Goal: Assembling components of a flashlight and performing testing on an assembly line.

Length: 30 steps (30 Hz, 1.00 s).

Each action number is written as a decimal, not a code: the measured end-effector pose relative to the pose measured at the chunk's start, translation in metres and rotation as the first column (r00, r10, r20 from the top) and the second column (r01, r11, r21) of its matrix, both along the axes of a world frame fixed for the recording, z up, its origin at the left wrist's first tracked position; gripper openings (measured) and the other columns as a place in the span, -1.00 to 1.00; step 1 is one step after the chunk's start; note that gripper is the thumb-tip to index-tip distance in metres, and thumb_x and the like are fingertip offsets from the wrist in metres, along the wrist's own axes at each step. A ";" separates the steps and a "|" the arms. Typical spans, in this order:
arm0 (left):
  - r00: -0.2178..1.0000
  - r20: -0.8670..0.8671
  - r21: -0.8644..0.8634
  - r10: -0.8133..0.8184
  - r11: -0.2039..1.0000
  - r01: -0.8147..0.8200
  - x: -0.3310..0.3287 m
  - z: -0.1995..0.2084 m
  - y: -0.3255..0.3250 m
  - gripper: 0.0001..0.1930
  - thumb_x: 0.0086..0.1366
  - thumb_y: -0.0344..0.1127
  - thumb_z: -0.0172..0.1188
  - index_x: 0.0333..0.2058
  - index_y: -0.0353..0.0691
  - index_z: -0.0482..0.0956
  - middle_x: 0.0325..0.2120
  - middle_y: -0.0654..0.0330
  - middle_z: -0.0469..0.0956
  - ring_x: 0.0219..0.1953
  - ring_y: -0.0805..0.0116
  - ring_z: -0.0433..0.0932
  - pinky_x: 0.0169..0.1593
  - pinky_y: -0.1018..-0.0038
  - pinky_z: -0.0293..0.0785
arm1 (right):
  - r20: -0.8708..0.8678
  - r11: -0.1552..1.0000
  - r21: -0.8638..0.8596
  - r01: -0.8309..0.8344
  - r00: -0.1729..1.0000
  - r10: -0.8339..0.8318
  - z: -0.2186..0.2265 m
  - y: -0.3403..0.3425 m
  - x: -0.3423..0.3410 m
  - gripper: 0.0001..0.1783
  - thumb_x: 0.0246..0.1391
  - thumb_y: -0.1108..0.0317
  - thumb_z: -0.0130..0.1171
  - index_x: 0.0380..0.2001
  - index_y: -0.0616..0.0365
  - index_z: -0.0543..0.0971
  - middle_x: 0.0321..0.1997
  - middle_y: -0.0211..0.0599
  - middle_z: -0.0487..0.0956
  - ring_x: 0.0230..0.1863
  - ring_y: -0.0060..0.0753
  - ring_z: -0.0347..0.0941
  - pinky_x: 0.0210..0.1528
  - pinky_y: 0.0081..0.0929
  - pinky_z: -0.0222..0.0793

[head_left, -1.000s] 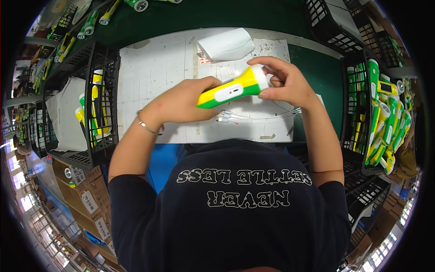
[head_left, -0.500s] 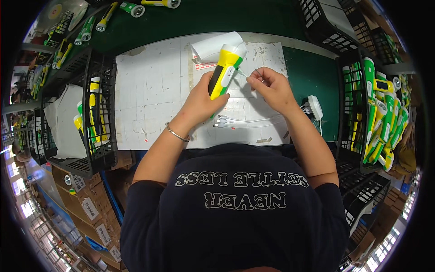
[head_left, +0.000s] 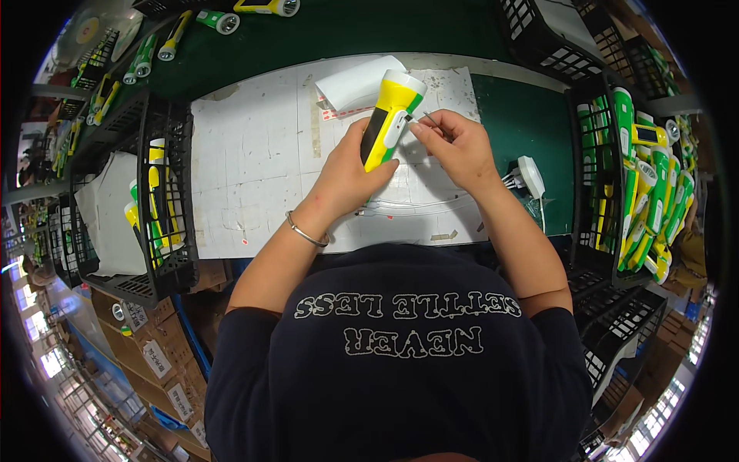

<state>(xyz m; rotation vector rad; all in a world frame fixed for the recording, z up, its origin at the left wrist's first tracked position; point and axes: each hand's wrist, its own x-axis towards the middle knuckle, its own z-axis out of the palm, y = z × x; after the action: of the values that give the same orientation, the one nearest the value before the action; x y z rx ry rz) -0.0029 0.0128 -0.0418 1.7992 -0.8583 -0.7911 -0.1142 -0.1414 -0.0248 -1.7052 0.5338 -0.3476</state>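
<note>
My left hand is wrapped round the body of a yellow and green flashlight, holding it tilted with its white head up and away from me. A white side panel on the flashlight faces up. My right hand is closed in a pinch at the flashlight's right side, fingertips at the panel's edge. Between those fingers is a small white plug, mostly covered, and a thin dark rod sticks out above them. White cables lie on the work surface below my hands.
A curled white sheet lies behind the flashlight on the white board. Right of the board sits a white charger. Black crates of flashlights stand at left and right. More flashlights lie along the far edge.
My right fingertips have moved in to the flashlight's side, bringing the white plug up against it. The flashlight has turned slightly more upright. The cables on the board have shifted.
</note>
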 end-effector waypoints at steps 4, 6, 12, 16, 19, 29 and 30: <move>0.996 0.087 -0.001 -0.005 1.000 0.005 -0.001 0.005 0.001 -0.38 0.02 -0.28 0.21 0.06 -0.31 0.19 -0.12 -0.09 0.41 -0.11 0.03 0.47 -0.01 0.33 0.36 | -0.047 0.985 0.167 -0.043 0.998 0.052 0.000 -0.005 0.001 -0.73 -0.02 0.23 0.24 -0.55 0.25 0.52 -0.65 -0.51 0.44 -0.59 -0.76 0.26 -0.53 -0.72 0.18; 0.902 0.430 -0.061 0.020 0.998 0.007 -0.001 0.000 0.000 -0.38 0.02 -0.32 0.19 0.07 -0.29 0.19 -0.13 -0.07 0.39 -0.16 -0.02 0.46 -0.07 0.29 0.40 | -0.087 0.981 0.187 -0.049 0.994 0.066 -0.007 -0.010 0.001 -0.71 -0.06 0.20 0.27 -0.56 0.23 0.52 -0.66 -0.51 0.43 -0.61 -0.74 0.25 -0.54 -0.72 0.17; 0.834 0.551 -0.042 0.035 0.999 -0.014 -0.006 0.001 0.002 -0.37 0.00 -0.35 0.18 0.08 -0.25 0.18 -0.26 -0.05 0.38 -0.27 -0.05 0.46 -0.25 0.24 0.46 | -0.204 0.941 0.318 -0.118 0.961 0.189 0.002 -0.020 0.002 -0.71 -0.08 0.18 0.28 -0.58 0.20 0.52 -0.68 -0.52 0.40 -0.62 -0.73 0.22 -0.57 -0.68 0.12; 0.832 0.553 -0.021 0.041 0.999 -0.036 -0.008 0.002 0.001 -0.37 0.00 -0.35 0.18 0.08 -0.27 0.18 -0.24 -0.06 0.38 -0.27 -0.05 0.47 -0.24 0.25 0.46 | -0.190 0.953 0.288 -0.093 0.970 0.152 -0.003 -0.016 0.004 -0.70 -0.09 0.16 0.28 -0.59 0.19 0.52 -0.68 -0.52 0.40 -0.60 -0.73 0.23 -0.54 -0.69 0.11; 0.831 0.553 -0.032 0.063 0.998 -0.054 -0.006 -0.001 0.000 -0.38 0.01 -0.34 0.18 0.07 -0.29 0.18 -0.23 -0.05 0.38 -0.27 -0.05 0.47 -0.25 0.25 0.47 | -0.172 0.986 0.164 -0.032 0.983 0.061 -0.005 -0.006 0.004 -0.69 -0.08 0.14 0.28 -0.59 0.19 0.52 -0.67 -0.52 0.41 -0.58 -0.73 0.23 -0.53 -0.70 0.11; 0.784 0.620 0.039 0.013 0.998 -0.047 -0.003 0.005 0.001 -0.40 -0.01 -0.37 0.16 0.05 -0.22 0.21 -0.28 0.00 0.39 -0.28 -0.01 0.48 -0.27 0.25 0.47 | -0.185 0.998 0.033 -0.045 0.981 0.050 -0.007 -0.004 0.001 -0.68 -0.06 0.14 0.26 -0.57 0.20 0.53 -0.67 -0.52 0.42 -0.61 -0.72 0.24 -0.55 -0.70 0.12; 0.779 0.626 0.028 0.005 0.999 -0.028 -0.003 0.004 0.002 -0.40 -0.02 -0.37 0.17 0.05 -0.21 0.22 -0.29 0.01 0.39 -0.29 0.00 0.48 -0.27 0.25 0.47 | -0.213 0.998 0.032 -0.058 0.975 0.063 -0.005 -0.003 0.000 -0.69 -0.07 0.15 0.27 -0.57 0.20 0.54 -0.67 -0.52 0.42 -0.61 -0.72 0.23 -0.55 -0.71 0.11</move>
<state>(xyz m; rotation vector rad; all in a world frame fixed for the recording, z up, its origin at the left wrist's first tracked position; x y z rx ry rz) -0.0057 0.0146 -0.0379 2.1356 -1.2539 -0.1654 -0.1138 -0.1441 -0.0295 -1.7408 0.6392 -0.1127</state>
